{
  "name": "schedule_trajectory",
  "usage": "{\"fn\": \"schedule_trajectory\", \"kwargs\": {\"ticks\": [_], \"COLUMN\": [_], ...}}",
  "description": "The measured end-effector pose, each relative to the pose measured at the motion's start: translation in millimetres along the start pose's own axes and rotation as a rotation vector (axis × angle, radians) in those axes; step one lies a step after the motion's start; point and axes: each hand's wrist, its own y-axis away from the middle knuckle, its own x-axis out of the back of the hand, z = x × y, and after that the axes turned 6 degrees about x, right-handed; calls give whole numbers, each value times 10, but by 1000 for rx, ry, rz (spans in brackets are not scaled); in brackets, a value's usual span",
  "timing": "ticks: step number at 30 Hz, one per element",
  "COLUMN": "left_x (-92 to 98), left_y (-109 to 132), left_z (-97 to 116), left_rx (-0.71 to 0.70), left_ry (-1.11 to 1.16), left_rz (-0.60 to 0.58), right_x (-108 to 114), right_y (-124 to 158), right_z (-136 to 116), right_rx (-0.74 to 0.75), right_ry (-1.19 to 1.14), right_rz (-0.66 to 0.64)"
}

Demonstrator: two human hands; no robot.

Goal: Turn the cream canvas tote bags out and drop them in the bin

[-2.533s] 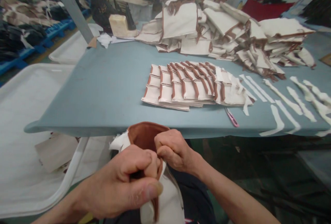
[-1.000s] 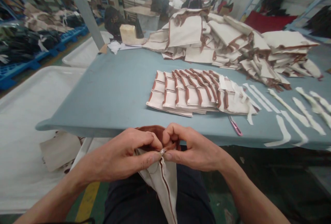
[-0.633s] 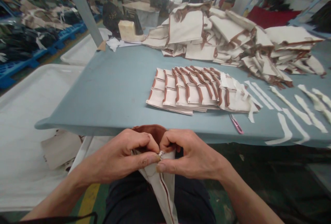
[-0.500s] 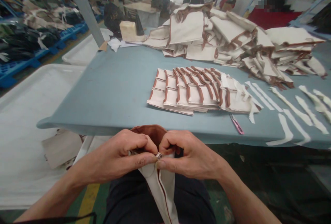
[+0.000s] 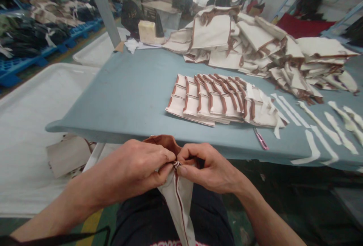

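Note:
Between my hands hangs a cream fabric piece (image 5: 179, 196) with a brown lining and a dark brown seam running down its middle. My left hand (image 5: 141, 166) pinches its top edge on the left of the seam. My right hand (image 5: 208, 168) pinches the same edge just right of the seam, fingertips almost touching the left ones. A small fold of the edge shows between the fingertips; its detail is too small to make out. On the table beyond lie overlapping cream pieces (image 5: 205, 104) with brown edging.
A blue-grey table (image 5: 119, 94) stands in front of me. At its back is a heap of cream, brown-edged pieces (image 5: 212, 34). A pink-handled cutter (image 5: 261, 140) lies near the front edge, with white strips (image 5: 312, 145) to the right. White bins (image 5: 25, 125) stand at left.
My left thumb has drawn back and lower, and the left hand has turned over more. The right hand keeps its pinch. The view has shifted slightly.

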Motion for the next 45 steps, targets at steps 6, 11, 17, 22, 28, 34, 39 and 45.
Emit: {"fn": "schedule_trajectory", "kwargs": {"ticks": [6, 11, 17, 22, 28, 34, 39, 45], "left_x": [-102, -109, -142, -140, -133, -179, -242, -266], "left_y": [-12, -86, -53, -28, -36, -30, -7, 33], "left_z": [-49, 60, 43, 15, 82, 154, 166, 176], "left_rx": [-70, 168, 233, 343, 411, 369, 418, 436], "left_ry": [-92, 296, 368, 365, 434, 511, 490, 460], "left_rz": [65, 74, 40, 97, 152, 197, 179, 122], "right_x": [-34, -86, -155, -198, -233, -227, -209, -169], "right_y": [-4, 17, 48, 35, 24, 71, 88, 72], "right_z": [29, 30, 24, -15, -46, -57, -123, -174], "right_rx": [-13, 155, 330, 449, 366, 224, 106, -187], "right_ry": [18, 248, 471, 590, 530, 455, 418, 50], "right_rz": [24, 131, 236, 397, 414, 404, 406, 280]}}
